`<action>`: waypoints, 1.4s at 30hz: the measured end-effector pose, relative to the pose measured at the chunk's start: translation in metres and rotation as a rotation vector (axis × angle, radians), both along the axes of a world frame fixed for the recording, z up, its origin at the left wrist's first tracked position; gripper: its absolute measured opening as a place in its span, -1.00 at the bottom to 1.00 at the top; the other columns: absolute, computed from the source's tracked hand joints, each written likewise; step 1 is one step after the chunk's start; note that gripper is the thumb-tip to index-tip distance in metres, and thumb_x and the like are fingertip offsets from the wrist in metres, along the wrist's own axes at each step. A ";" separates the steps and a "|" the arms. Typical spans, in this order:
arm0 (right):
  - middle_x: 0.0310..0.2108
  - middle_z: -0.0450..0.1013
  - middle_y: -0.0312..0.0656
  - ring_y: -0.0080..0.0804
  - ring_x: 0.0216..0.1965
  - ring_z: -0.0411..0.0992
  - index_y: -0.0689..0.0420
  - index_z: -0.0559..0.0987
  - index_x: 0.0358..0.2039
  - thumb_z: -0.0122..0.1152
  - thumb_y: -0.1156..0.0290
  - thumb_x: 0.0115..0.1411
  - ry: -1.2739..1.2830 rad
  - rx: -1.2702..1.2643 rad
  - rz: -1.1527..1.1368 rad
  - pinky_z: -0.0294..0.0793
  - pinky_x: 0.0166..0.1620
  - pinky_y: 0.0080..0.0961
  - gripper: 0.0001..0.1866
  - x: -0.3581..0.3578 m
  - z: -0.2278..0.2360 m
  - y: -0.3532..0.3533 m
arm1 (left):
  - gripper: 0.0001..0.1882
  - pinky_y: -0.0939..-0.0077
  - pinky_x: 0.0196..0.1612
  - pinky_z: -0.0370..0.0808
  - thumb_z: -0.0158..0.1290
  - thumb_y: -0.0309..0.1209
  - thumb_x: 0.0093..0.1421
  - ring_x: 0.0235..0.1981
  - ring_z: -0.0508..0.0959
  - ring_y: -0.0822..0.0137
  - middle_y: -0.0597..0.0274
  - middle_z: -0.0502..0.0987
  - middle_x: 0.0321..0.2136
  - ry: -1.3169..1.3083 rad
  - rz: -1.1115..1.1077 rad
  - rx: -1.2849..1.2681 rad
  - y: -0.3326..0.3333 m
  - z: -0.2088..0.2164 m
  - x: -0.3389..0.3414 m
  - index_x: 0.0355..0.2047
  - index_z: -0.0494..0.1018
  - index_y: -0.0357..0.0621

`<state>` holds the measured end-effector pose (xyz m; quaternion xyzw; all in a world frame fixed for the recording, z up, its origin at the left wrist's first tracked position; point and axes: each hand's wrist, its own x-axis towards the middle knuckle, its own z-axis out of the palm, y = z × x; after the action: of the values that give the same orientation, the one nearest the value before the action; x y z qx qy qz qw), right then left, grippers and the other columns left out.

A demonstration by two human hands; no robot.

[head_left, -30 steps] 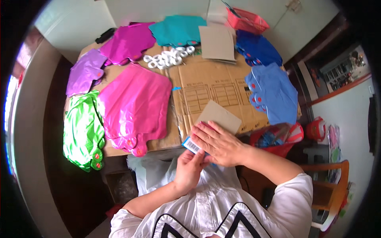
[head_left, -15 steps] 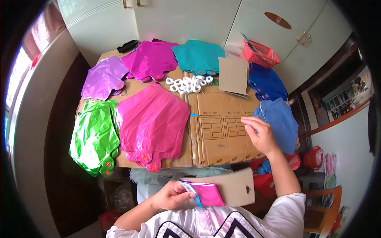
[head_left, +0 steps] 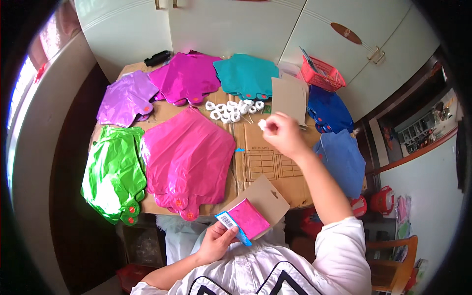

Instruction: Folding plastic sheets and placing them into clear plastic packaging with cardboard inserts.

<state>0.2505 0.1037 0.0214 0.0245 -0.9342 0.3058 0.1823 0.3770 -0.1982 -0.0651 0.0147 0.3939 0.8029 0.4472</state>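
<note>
My left hand [head_left: 216, 243], low in front of my body, grips a brown cardboard card [head_left: 276, 199]. A folded bright pink foil piece [head_left: 249, 219] lies against the card, with a blue barcoded strip [head_left: 241, 237] under my thumb. Over the table, my right hand [head_left: 285, 135] pinches a small white ribbon coil [head_left: 262, 125]. Just beyond its fingertips is a heap of similar white coils [head_left: 231, 115]. Large pink flat foil balloons [head_left: 189, 157] are stacked left of centre on the table.
More foil balloon stacks lie around the cardboard-covered table [head_left: 253, 140]: green [head_left: 115, 172], lilac [head_left: 125, 98], magenta [head_left: 187, 78], teal [head_left: 246, 76], dark blue [head_left: 329, 108] and light blue [head_left: 341, 164]. Brown cards [head_left: 289, 98] lie near a red basket [head_left: 322, 76]. A wooden chair [head_left: 393, 263] stands right.
My right hand has moved left and forward to the white coils and has closed on one. My left hand has raised and tilted the card with the pink foil toward the table edge.
</note>
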 end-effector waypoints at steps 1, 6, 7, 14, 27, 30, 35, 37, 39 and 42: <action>-0.46 0.49 -0.16 -0.37 -0.40 0.53 0.23 0.52 -0.42 0.24 0.49 0.06 -0.098 -0.384 0.056 0.52 -0.33 -0.48 -0.90 0.022 0.008 0.003 | -0.77 0.40 -0.04 0.55 -0.11 -0.44 0.37 -0.13 0.56 0.40 0.24 0.54 -0.13 -0.007 0.006 0.008 0.001 -0.003 0.001 -0.01 0.38 -0.19; -0.36 0.55 -0.13 -0.48 -0.38 0.53 0.28 0.49 -0.25 0.13 0.55 0.19 -0.609 -1.203 0.139 0.56 -0.25 -0.55 -0.88 0.125 0.027 -0.011 | -0.75 0.23 0.00 0.52 -0.09 -0.48 0.34 -0.07 0.54 0.27 0.21 0.53 -0.09 -0.093 -0.025 0.096 0.005 -0.022 0.008 0.00 0.41 -0.13; -0.36 0.54 -0.14 -0.49 -0.38 0.53 0.28 0.49 -0.25 0.12 0.56 0.20 -0.639 -1.117 0.078 0.55 -0.26 -0.56 -0.88 0.134 0.014 -0.015 | -0.74 0.20 0.03 0.50 -0.08 -0.48 0.33 -0.04 0.53 0.26 0.20 0.52 -0.07 -0.117 -0.039 0.149 0.007 -0.023 0.006 0.02 0.40 -0.12; -0.54 0.53 -0.15 -0.52 -0.50 0.49 0.25 0.56 -0.32 0.17 0.52 0.03 -0.714 -0.551 0.148 0.45 -0.39 -0.51 -0.83 0.174 -0.004 -0.071 | -0.72 0.15 0.12 0.44 -0.11 -0.47 0.34 0.02 0.50 0.24 0.17 0.49 -0.02 -0.058 -0.148 0.198 0.004 -0.035 0.010 0.04 0.39 -0.16; -0.49 0.55 -0.22 -0.59 -0.44 0.46 0.31 0.58 -0.38 0.15 0.56 -0.03 -0.787 -0.787 0.376 0.46 -0.36 -0.53 -0.83 0.155 -0.014 -0.071 | -0.82 0.32 -0.11 0.58 -0.04 -0.45 0.33 -0.22 0.59 0.36 0.24 0.56 -0.22 -0.007 -0.039 0.036 0.005 -0.016 0.024 -0.10 0.45 -0.19; -0.50 0.56 -0.23 -0.62 -0.46 0.44 0.31 0.58 -0.39 0.15 0.54 -0.02 -0.778 -0.716 0.359 0.46 -0.37 -0.53 -0.84 0.151 -0.034 -0.061 | -0.87 0.53 -0.30 0.61 -0.03 -0.46 0.32 -0.39 0.58 0.50 0.32 0.57 -0.34 0.106 0.115 -0.134 0.014 -0.006 0.026 -0.19 0.45 -0.22; -0.50 0.56 -0.23 -0.60 -0.46 0.47 0.30 0.61 -0.36 0.17 0.48 0.02 -0.878 -0.743 0.306 0.50 -0.35 -0.54 -0.81 0.143 -0.017 -0.053 | -0.87 0.48 -0.29 0.63 -0.06 -0.50 0.33 -0.39 0.58 0.48 0.27 0.56 -0.35 0.147 0.132 -0.156 0.018 0.001 0.021 -0.19 0.43 -0.28; -0.50 0.56 -0.22 -0.57 -0.45 0.51 0.29 0.62 -0.36 0.17 0.48 0.02 -0.910 -0.793 0.207 0.52 -0.34 -0.51 -0.81 0.140 -0.015 -0.055 | -0.87 0.43 -0.27 0.64 -0.06 -0.51 0.33 -0.38 0.58 0.46 0.25 0.56 -0.35 0.124 0.141 -0.109 0.018 0.001 0.020 -0.19 0.43 -0.29; -0.49 0.57 -0.20 -0.52 -0.44 0.53 0.29 0.61 -0.36 0.17 0.50 0.02 -0.853 -0.567 0.160 0.53 -0.35 -0.49 -0.82 0.136 -0.009 -0.056 | -0.87 0.42 -0.26 0.64 -0.05 -0.50 0.32 -0.37 0.58 0.45 0.24 0.56 -0.34 0.115 0.146 -0.106 0.018 -0.002 0.020 -0.18 0.44 -0.30; -0.39 0.57 -0.16 -0.44 -0.40 0.56 0.30 0.58 -0.29 0.15 0.56 0.04 -0.919 -0.654 0.178 0.58 -0.34 -0.49 -0.81 0.134 -0.011 -0.056 | -0.86 0.43 -0.26 0.63 -0.03 -0.49 0.32 -0.36 0.58 0.45 0.24 0.57 -0.34 0.119 0.143 -0.113 0.019 -0.002 0.018 -0.18 0.44 -0.30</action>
<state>0.3847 0.0477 0.0104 -0.0901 -0.7684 0.5726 -0.2713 0.3954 -0.1788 -0.0669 0.0092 0.4645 0.8069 0.3648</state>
